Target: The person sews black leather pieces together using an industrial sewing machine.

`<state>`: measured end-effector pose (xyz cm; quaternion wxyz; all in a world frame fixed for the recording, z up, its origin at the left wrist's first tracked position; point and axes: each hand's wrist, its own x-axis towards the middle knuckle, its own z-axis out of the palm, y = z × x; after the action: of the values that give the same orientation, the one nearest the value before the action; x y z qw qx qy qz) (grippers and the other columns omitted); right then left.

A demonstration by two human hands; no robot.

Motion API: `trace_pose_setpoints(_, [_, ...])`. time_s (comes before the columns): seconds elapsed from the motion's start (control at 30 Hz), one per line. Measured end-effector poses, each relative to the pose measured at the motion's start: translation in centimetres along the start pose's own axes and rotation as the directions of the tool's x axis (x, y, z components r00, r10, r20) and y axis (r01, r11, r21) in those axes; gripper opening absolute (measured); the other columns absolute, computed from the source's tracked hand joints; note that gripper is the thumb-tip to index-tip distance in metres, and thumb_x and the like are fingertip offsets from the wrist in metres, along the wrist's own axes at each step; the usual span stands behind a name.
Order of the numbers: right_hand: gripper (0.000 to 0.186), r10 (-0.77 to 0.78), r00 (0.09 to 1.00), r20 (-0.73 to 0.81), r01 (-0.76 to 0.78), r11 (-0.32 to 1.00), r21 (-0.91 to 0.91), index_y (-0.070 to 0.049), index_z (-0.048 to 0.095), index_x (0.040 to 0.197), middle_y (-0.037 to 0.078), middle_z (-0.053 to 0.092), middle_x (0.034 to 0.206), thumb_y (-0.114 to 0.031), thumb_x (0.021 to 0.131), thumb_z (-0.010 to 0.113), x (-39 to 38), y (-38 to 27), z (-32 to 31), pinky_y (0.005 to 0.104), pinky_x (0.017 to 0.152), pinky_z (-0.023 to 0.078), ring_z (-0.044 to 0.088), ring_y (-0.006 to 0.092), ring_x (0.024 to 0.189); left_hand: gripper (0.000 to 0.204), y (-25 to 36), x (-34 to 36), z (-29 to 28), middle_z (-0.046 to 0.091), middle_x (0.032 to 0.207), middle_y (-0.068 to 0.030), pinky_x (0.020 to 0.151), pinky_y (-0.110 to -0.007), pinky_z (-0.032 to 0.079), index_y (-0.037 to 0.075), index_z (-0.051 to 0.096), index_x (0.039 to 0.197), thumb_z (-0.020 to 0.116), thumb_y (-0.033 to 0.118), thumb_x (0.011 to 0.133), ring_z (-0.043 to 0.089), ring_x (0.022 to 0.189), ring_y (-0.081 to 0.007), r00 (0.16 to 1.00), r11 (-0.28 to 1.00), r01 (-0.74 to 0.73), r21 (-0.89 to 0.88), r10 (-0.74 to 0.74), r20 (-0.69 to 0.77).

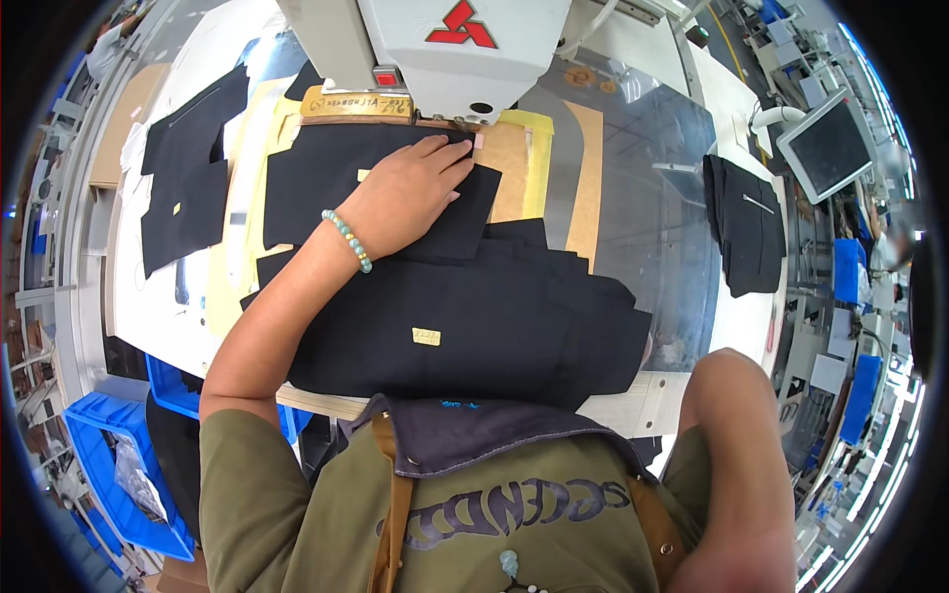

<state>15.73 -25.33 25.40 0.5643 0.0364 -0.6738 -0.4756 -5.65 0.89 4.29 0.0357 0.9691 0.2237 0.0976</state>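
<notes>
My left hand lies flat on a black fabric piece, its fingers stretched toward the upper right edge. That piece lies just below the white sewing machine head, beside a wooden strip. A small yellow label on the piece is partly covered by my hand. Nearer to me rests a stack of black fabric pieces with a yellow label on top. My right arm is bent at the lower right, and its hand is out of the picture.
Another black cut piece lies at the left on the white table. A folded black pile sits on the right, near a screen on an arm. Blue bins stand low at the left. Yellow-taped board lies under the machine.
</notes>
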Motion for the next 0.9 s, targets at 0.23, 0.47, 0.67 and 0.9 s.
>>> trace_pose_setpoints(0.23, [0.041, 0.324, 0.943, 0.074, -0.279, 0.652, 0.704, 0.000, 0.058, 0.144, 0.016, 0.054, 0.159, -0.025, 0.112, 0.055, 0.5, -2.0, 1.8, 0.0511, 0.125, 0.035, 0.044, 0.0312, 0.151, 0.039, -2.4, -2.4, -2.0, 0.069, 0.138, -0.0153, 0.109, -0.043, 0.053, 0.003, 0.069, 0.134, 0.072, 0.011, 0.096, 0.065, 0.127, -0.0343, 0.985, 0.959, 0.083, -0.272, -0.119, -0.122])
trace_pose_setpoints(0.47, [0.041, 0.238, 0.971, -0.023, -0.196, 0.848, 0.492, 0.000, 0.057, 0.145, 0.017, 0.054, 0.158, -0.023, 0.111, 0.057, 0.2, -2.0, 1.9, 0.0546, 0.127, 0.032, 0.042, 0.0328, 0.152, 0.038, -9.0, -8.9, -5.0, 0.071, 0.138, -0.0130, 0.102, -0.040, 0.055, 0.005, 0.068, 0.138, 0.070, 0.019, 0.103, 0.069, 0.124, -0.0326, 0.838, 0.823, 0.467, -0.322, -0.528, -0.136])
trace_pose_setpoints(0.67, [0.049, 0.011, 0.972, -0.234, 0.009, 0.996, 0.085, -0.003, 0.052, 0.152, 0.013, 0.043, 0.168, -0.029, 0.111, 0.057, -5.4, -0.3, 5.3, 0.0497, 0.132, 0.020, 0.030, 0.0315, 0.159, 0.048, -14.6, -16.3, -3.7, 0.071, 0.138, -0.0174, 0.111, -0.038, 0.052, 0.004, 0.063, 0.148, 0.067, 0.028, 0.106, 0.068, 0.127, -0.0261, 0.516, 0.424, 0.652, -0.628, -0.856, -0.042])
trace_pose_setpoints(0.9, [0.034, 0.653, -0.151, 0.742, -0.810, 0.349, -0.472, -0.004, 0.072, 0.126, 0.014, 0.069, 0.131, -0.018, 0.094, 0.075, -21.6, -2.4, 2.6, 0.0491, 0.113, 0.044, 0.057, 0.0346, 0.134, 0.043, -14.6, -16.3, -3.4, 0.070, 0.137, -0.0131, 0.105, -0.031, 0.055, -0.001, 0.059, 0.149, 0.058, 0.019, 0.111, 0.068, 0.120, -0.0163, 0.578, 0.117, 0.391, -0.913, -0.803, 0.145])
